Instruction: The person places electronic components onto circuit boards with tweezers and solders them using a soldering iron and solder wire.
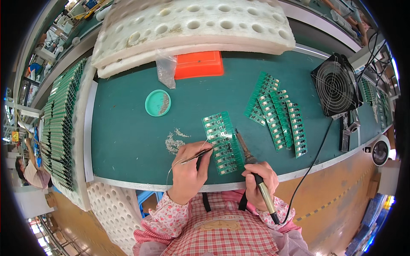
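A green circuit board panel (223, 141) lies on the green table mat (128, 141) just in front of me. My left hand (188, 170) pinches tweezers (197, 155) together with a thin solder wire, their tips at the panel's left edge. My right hand (259, 181) grips the handle of a soldering iron (245, 149), whose tip touches the panel's right side. The iron's black cable (314, 160) trails off to the right.
More green panels (277, 113) lie fanned out to the right. A round green dish (157, 103), a pile of small parts (173, 141), a plastic bag (166, 70), an orange box (199, 64), a black fan (336, 84), white foam trays (192, 25) and racked boards (62, 123) surround the mat.
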### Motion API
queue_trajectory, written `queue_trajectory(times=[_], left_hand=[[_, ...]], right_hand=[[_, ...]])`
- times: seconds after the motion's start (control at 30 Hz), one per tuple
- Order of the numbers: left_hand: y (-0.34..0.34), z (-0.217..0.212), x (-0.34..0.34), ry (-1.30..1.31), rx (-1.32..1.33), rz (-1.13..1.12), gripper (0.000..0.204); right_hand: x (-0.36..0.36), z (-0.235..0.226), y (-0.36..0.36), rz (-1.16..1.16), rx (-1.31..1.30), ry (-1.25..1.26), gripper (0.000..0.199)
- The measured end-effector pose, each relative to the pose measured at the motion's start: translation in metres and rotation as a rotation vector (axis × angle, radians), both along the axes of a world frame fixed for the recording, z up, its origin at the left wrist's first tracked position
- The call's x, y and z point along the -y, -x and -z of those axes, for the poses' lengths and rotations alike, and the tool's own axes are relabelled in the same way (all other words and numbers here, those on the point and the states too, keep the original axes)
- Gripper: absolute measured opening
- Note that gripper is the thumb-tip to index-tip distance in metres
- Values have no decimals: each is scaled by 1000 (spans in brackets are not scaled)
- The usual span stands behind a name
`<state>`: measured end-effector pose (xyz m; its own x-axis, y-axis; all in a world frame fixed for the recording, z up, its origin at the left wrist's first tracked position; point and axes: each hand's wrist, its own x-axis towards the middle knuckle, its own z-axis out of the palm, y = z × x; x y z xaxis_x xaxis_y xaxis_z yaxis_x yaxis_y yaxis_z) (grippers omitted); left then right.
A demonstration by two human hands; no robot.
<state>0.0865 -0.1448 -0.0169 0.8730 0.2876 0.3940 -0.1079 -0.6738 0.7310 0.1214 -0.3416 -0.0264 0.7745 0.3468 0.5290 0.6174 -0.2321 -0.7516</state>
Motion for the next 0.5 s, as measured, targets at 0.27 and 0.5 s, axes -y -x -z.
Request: queue_trajectory(times=[0.27,0.5], left_hand=[[1,5,3,-17,-22,17,25],[1,5,3,-6,-37,12,24]], right_hand=[[-4,0,-2,53,24,-14,19],[-3,0,-2,46,22,-19,19]])
